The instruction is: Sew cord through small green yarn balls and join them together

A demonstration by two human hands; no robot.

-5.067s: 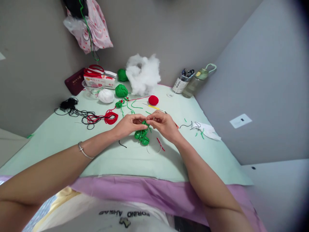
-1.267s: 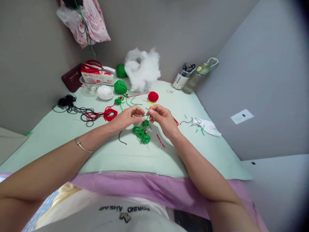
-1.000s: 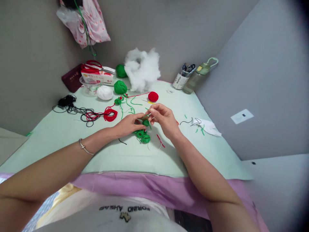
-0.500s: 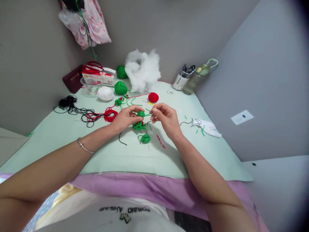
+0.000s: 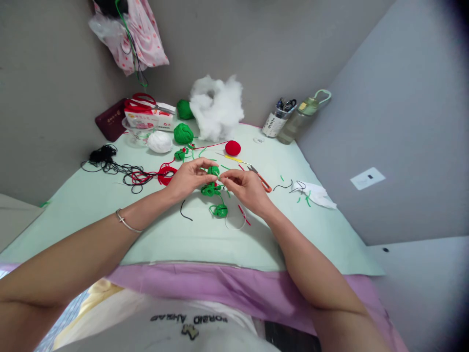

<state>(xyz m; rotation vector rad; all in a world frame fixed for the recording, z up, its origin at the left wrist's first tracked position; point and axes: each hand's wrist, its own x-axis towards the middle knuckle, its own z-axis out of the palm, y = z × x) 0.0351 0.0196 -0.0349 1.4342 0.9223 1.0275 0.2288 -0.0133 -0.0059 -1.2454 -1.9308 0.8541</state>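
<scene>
My left hand (image 5: 187, 180) is closed round a small green crocheted ball (image 5: 213, 170) with a dark line across it. Close against that ball, my right hand (image 5: 246, 189) pinches a thin, pale, needle-like piece; its exact kind is too small to tell. Just below my fingers is a green crocheted piece (image 5: 208, 189) with a bit of red. A second green ball (image 5: 221, 210) lies nearer to me on the table, trailing a green strand. To the right of my right hand are orange-handled scissors (image 5: 264, 183), partly covered by the hand, and a yellow-handled crochet hook (image 5: 233, 159).
Behind my hands are red yarn (image 5: 233, 147), green yarn (image 5: 183, 133), white yarn (image 5: 159, 142) and white stuffing (image 5: 217, 107). Tangled black yarn (image 5: 103, 154) lies left. At the back right stand a pen cup (image 5: 274, 123) and a bottle (image 5: 298, 120). Offcuts lie by a white cloth (image 5: 318, 194).
My right hand has moved left and down, up to the green ball, from where it held a green strand out to the right. The scissors and more of the hook now show.
</scene>
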